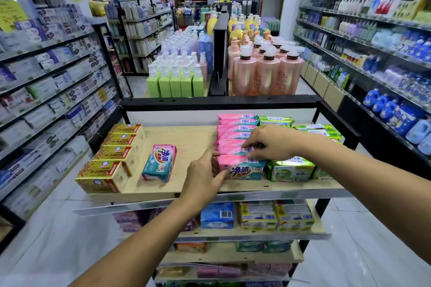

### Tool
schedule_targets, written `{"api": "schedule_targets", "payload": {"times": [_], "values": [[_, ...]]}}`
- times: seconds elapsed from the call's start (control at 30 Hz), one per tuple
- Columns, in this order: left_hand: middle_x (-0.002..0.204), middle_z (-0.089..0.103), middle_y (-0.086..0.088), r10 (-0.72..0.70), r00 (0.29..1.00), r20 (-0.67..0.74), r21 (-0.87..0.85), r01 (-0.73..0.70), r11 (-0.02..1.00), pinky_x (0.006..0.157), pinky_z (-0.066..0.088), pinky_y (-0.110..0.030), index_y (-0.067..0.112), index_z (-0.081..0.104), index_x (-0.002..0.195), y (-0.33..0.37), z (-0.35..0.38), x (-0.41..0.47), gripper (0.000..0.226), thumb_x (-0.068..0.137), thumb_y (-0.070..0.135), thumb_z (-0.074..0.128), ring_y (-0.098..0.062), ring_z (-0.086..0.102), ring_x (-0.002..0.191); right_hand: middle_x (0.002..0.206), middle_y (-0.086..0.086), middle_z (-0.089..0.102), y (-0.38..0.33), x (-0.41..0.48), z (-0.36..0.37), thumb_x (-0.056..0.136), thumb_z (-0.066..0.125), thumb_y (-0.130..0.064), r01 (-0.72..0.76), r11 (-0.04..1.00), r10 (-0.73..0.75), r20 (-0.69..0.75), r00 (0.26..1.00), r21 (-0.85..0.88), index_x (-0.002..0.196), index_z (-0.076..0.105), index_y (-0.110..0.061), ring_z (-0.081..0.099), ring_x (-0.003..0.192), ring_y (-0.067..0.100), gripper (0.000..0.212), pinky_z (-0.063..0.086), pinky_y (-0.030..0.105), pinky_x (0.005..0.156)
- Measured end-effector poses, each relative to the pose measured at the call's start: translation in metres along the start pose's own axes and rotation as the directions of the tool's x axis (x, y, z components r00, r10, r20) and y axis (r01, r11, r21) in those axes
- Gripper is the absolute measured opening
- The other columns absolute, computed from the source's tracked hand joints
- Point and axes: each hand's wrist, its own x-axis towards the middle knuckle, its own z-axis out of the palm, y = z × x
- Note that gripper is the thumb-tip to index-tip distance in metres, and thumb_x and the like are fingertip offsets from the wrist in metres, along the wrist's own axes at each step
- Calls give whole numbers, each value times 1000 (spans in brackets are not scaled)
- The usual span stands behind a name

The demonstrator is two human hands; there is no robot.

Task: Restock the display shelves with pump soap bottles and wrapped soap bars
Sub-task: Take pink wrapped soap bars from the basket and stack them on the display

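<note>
Soap bars in pink wrap (235,144) sit in a row running front to back on the top shelf (186,140), right of centre, and we have both hands on them. Our left hand (205,176) pinches the left end of the front pink bar (242,168), thumb under, fingers on top, so it's grasping that bar. Our right hand (270,142) reaches over from the right w/ fingertips curled down on the barcode edge of the next bar back; looks like a light grip, but we can't tell if it's truly clamped.

Just right of the pink row, touching it, are green bars (291,169), more behind them toward the back right. Left of the row the wood is bare, then one loose pink-teal bar (159,163) lies flat, label up, a bit skewed, apart from the rest. Further left, at the shelf edge, gold boxes (112,158) line up front to back.

Behind the black frame (221,101), green pump bottles (175,84) stand left and pink pump bottles (268,72) right, split by a black divider (220,53).

Shelf below: blue pack (217,215) and yellow packs (275,215), partly hidden by our left forearm. Aisle racks on both sides are blurred.
</note>
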Motion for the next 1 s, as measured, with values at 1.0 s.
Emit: {"api": "schedule_targets", "payload": {"times": [1.0], "values": [[121,64,-1,-355,934,26,392,317,863,70,50,-28,31,46,137,-65,-110,13,77,71,36,85,-11,55,95,122,-2,53,-12,3,25,68,70,-71,-59,985,33,-164,986,-160,133,44,-26,55,108,20,83,50,34,81]]}}
